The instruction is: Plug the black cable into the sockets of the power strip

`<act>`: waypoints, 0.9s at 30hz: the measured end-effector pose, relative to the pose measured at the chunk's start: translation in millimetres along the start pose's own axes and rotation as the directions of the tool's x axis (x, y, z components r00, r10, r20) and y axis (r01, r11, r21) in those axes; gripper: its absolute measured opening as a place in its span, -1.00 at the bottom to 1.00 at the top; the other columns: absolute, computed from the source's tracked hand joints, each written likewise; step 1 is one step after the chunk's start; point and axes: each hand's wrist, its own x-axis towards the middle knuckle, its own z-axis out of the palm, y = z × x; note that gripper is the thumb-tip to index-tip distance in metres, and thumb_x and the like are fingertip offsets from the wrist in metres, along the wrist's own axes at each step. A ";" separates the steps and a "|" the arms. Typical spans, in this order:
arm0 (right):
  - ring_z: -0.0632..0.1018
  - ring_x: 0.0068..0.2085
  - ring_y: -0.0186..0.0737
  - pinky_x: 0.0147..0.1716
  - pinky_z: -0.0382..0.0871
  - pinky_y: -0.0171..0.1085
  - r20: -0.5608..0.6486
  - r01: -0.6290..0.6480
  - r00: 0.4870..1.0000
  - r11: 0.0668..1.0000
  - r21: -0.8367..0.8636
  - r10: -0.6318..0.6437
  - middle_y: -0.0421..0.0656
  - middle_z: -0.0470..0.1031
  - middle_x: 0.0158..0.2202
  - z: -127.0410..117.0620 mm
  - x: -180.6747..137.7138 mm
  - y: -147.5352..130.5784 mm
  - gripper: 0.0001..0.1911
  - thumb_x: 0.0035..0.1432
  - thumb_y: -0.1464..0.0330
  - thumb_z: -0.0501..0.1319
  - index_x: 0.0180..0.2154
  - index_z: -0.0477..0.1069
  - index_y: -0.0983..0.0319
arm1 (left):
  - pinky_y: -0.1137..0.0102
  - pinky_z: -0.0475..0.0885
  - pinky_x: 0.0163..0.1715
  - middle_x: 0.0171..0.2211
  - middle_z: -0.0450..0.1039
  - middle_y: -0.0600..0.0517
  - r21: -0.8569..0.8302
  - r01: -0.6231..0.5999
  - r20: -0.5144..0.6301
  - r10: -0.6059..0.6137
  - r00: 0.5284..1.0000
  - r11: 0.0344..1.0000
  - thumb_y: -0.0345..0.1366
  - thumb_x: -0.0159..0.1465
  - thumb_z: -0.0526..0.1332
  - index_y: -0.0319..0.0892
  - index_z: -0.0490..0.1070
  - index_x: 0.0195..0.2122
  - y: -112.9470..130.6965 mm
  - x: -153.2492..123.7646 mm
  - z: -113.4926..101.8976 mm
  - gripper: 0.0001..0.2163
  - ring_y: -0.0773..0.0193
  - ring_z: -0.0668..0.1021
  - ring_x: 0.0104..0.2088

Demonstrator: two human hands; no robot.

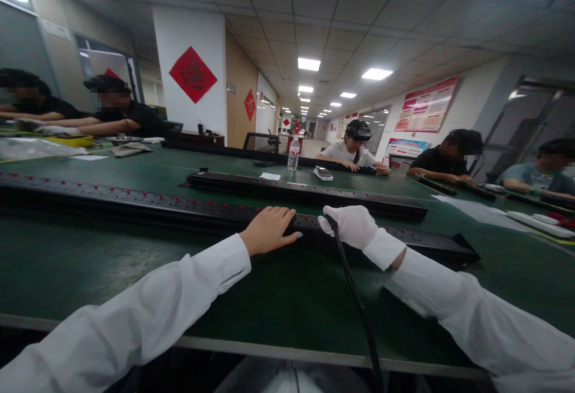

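On the green tabletop (pixel 278 315), a long black bar (pixel 215 208).
Left hand (pixel 271 229) lies loose on it, best held steady; right hand (pixel 353 225) grips a black cord (pixel 354 291).

Green table (pixel 278 306): a long black bar (pixel 220 209) with red dots lies nearest the front edge, a shorter bar (pixel 305 193) behind it; toward the far edge, a clear bottle (pixel 293 154) stands upright.

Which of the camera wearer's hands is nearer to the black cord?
Right. The right hand grips the black cord near its top; the left hand rests on a black bar, to the cord's left.
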 end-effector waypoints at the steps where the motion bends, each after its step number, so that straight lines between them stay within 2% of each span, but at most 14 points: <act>1: 0.41 -0.54 -0.32 -0.55 -0.12 -0.36 0.001 0.005 1.000 1.000 -0.006 -0.005 -0.21 0.45 -0.56 -0.7 0.3 0.0 -0.62 0.18 0.12 -0.14 -0.34 0.36 0.15 | 0.26 0.27 -0.14 -0.11 0.37 -0.13 0.005 0.000 -0.005 0.000 1.000 1.000 0.07 0.21 -0.08 -0.23 0.19 0.03 0.2 0.0 0.2 -0.47 0.11 0.41 -0.10; 11: 0.42 -0.48 -0.35 -0.55 -0.08 -0.37 0.016 0.073 0.997 0.996 0.046 -0.074 -0.21 0.48 -0.45 1.1 0.1 2.4 -0.63 0.18 0.12 -0.13 -0.29 0.34 0.14 | 0.26 0.26 -0.15 -0.13 0.38 -0.13 0.005 0.008 -0.004 -0.008 1.000 1.000 0.07 0.20 -0.07 -0.23 0.19 0.02 1.4 0.1 0.8 -0.48 0.10 0.41 -0.11; 19: 0.39 -0.52 -0.38 -0.54 -0.04 -0.40 -0.043 0.034 0.999 0.987 0.160 -0.027 -0.25 0.43 -0.53 13.4 -0.5 4.1 -0.65 0.15 0.11 -0.10 -0.36 0.35 0.12 | 0.26 0.27 -0.14 -0.11 0.37 -0.13 0.004 -0.002 -0.001 0.002 1.000 1.000 0.07 0.21 -0.10 -0.24 0.17 0.05 0.9 0.2 0.0 -0.46 0.10 0.42 -0.12; 23: 0.35 -0.56 -0.40 -0.55 -0.06 -0.40 -0.105 0.000 0.994 0.987 0.161 0.017 -0.26 0.40 -0.59 20.8 1.1 4.6 -0.64 0.13 0.12 -0.08 -0.44 0.37 0.15 | 0.25 0.26 -0.13 -0.09 0.35 -0.14 0.023 0.006 -0.007 -0.006 1.000 1.000 0.08 0.21 -0.10 -0.24 0.16 0.06 1.0 -0.1 0.4 -0.45 0.09 0.41 -0.10; 27: 0.34 -0.58 -0.41 -0.56 -0.08 -0.39 -0.139 0.025 0.990 0.990 0.138 -0.006 -0.26 0.38 -0.62 24.5 1.8 8.3 -0.61 0.13 0.12 -0.09 -0.47 0.38 0.16 | 0.24 0.24 -0.12 -0.08 0.34 -0.17 0.053 0.020 -0.008 -0.019 1.000 0.998 0.13 0.19 -0.12 -0.25 0.13 0.08 -0.3 -0.6 0.9 -0.39 0.08 0.40 -0.08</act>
